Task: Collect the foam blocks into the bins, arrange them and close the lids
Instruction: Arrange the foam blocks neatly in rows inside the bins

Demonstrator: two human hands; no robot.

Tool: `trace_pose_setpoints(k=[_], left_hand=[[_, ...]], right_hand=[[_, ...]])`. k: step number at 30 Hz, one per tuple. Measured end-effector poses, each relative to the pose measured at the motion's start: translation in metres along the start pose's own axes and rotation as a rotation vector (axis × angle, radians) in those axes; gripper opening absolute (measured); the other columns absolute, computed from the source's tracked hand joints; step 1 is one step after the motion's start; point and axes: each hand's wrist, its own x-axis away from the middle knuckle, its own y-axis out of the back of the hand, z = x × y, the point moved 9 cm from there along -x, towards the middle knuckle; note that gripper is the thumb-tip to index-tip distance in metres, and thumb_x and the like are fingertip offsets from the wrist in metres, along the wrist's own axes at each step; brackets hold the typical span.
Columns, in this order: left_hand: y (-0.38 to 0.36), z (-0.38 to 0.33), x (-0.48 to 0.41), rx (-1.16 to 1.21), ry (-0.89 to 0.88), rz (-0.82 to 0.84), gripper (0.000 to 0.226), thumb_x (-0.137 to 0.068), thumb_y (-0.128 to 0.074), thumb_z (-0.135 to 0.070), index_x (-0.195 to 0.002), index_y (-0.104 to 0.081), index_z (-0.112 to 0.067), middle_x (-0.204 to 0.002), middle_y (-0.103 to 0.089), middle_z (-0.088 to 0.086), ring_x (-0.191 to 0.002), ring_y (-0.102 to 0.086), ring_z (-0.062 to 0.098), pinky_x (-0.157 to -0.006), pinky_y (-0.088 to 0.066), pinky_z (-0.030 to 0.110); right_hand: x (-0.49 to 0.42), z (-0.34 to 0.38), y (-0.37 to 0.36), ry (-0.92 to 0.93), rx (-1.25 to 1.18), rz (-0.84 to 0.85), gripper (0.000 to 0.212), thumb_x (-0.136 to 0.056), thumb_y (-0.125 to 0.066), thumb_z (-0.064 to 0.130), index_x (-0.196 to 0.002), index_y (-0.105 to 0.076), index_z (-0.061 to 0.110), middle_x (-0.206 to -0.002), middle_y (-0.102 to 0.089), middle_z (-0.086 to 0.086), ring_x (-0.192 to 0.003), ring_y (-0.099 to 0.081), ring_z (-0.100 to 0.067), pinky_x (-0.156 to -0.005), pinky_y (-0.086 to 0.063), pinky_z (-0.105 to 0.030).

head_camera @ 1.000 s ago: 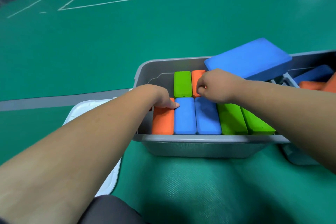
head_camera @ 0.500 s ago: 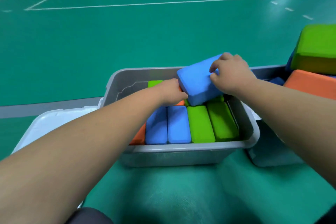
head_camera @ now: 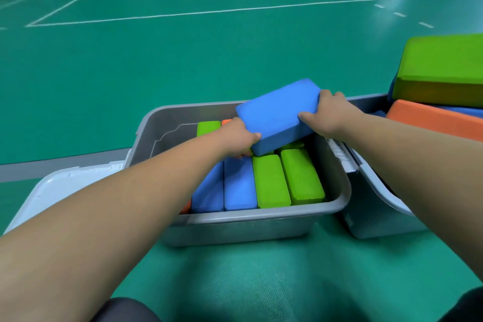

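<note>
Blue foam block [head_camera: 277, 112] is tilted above the grey bin [head_camera: 261, 213], held between two grips. The left hand [head_camera: 235, 136] pinches its near left corner, and the right hand [head_camera: 329, 115] curls over its right end. Below it green blocks [head_camera: 271, 180] and blue blocks [head_camera: 237, 185] stand packed in the bin.

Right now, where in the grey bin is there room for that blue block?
Back-left corner, between the bin's left wall and the rear green block, looks free. Front row is packed; under the held blue block is hidden.
</note>
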Motion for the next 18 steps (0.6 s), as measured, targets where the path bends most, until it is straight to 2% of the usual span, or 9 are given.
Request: trace_pose_setpoints(k=[2, 5, 6, 7, 9, 12, 14, 16, 18], left_hand=[[0.004, 0.004, 0.001, 0.014, 0.003, -0.018, 0.035, -0.104, -0.058, -0.026, -0.127, -0.056, 0.001, -0.108, -0.073, 0.026, -0.097, -0.075, 0.039, -0.086, -0.063, 0.051], [0.009, 0.012, 0.002, 0.138, 0.021, -0.04, 0.025, -0.101, -0.062, -0.019, -0.12, -0.061, -0.003, -0.101, -0.072, 0.021, -0.078, -0.074, 0.033, -0.062, -0.064, 0.037], [0.013, 0.014, 0.003, 0.154, 0.024, -0.061, 0.022, -0.098, -0.063, -0.017, -0.116, -0.063, -0.003, -0.1, -0.073, 0.021, -0.081, -0.075, 0.034, -0.065, -0.064, 0.039], [0.017, 0.015, 0.004, 0.156, 0.024, -0.089, 0.021, -0.095, -0.063, -0.015, -0.112, -0.064, -0.002, -0.101, -0.074, 0.022, -0.088, -0.075, 0.036, -0.074, -0.065, 0.046], [0.03, 0.02, 0.004, 0.124, 0.031, -0.151, 0.026, -0.088, -0.059, -0.013, -0.11, -0.066, -0.001, -0.102, -0.074, 0.024, -0.096, -0.074, 0.041, -0.085, -0.061, 0.056], [0.055, 0.027, 0.006, 0.12, 0.043, -0.251, 0.033, -0.081, -0.053, -0.008, -0.109, -0.068, 0.003, -0.101, -0.074, 0.027, -0.096, -0.073, 0.043, -0.084, -0.06, 0.058], [0.073, 0.035, 0.008, 0.137, 0.053, -0.314, 0.03, -0.079, -0.052, -0.008, -0.1, -0.07, 0.003, -0.09, -0.074, 0.024, -0.09, -0.074, 0.042, -0.082, -0.062, 0.058], [0.09, 0.045, 0.012, 0.135, 0.076, -0.375, 0.019, -0.077, -0.052, -0.01, -0.085, -0.068, -0.005, -0.074, -0.066, 0.016, -0.073, -0.072, 0.038, -0.077, -0.062, 0.053], [0.103, 0.056, 0.016, 0.168, 0.118, -0.422, 0.015, -0.078, -0.05, -0.009, -0.081, -0.064, -0.01, -0.076, -0.063, 0.017, -0.067, -0.064, 0.031, -0.073, -0.063, 0.049]], right_hand=[[0.001, 0.004, 0.004, 0.018, 0.0, -0.013, 0.078, -0.093, -0.053, 0.059, -0.147, -0.035, 0.005, -0.136, -0.043, -0.026, -0.109, -0.054, -0.043, -0.093, -0.048, -0.048], [0.003, 0.012, 0.018, 0.055, -0.066, -0.094, 0.064, -0.091, -0.054, 0.048, -0.14, -0.043, 0.007, -0.13, -0.046, -0.022, -0.095, -0.052, -0.038, -0.081, -0.045, -0.042], [0.004, 0.015, 0.023, 0.066, -0.093, -0.129, 0.062, -0.09, -0.055, 0.046, -0.138, -0.045, 0.007, -0.128, -0.046, -0.021, -0.095, -0.053, -0.037, -0.081, -0.045, -0.041], [0.006, 0.019, 0.028, 0.071, -0.125, -0.165, 0.061, -0.09, -0.056, 0.044, -0.136, -0.046, 0.006, -0.127, -0.046, -0.019, -0.096, -0.054, -0.038, -0.083, -0.045, -0.042], [0.01, 0.025, 0.041, 0.056, -0.21, -0.244, 0.054, -0.087, -0.059, 0.043, -0.123, -0.048, 0.003, -0.119, -0.047, -0.016, -0.096, -0.052, -0.037, -0.081, -0.044, -0.041], [0.016, 0.038, 0.053, 0.056, -0.297, -0.291, 0.033, -0.087, -0.056, 0.039, -0.085, -0.049, 0.007, -0.098, -0.047, -0.016, -0.084, -0.048, -0.033, -0.067, -0.032, -0.035], [0.02, 0.053, 0.054, 0.105, -0.36, -0.299, 0.034, -0.087, -0.054, 0.037, -0.067, -0.04, 0.013, -0.084, -0.044, -0.013, -0.076, -0.044, -0.032, -0.056, -0.021, -0.035], [0.026, 0.07, 0.054, 0.153, -0.418, -0.32, 0.035, -0.086, -0.054, 0.038, -0.064, -0.04, 0.014, -0.08, -0.039, -0.01, -0.069, -0.037, -0.029, -0.053, -0.017, -0.035], [0.028, 0.089, 0.046, 0.192, -0.452, -0.298, 0.031, -0.087, -0.055, 0.041, -0.076, -0.053, 0.011, -0.087, -0.043, -0.01, -0.073, -0.041, -0.03, -0.058, -0.024, -0.033]])
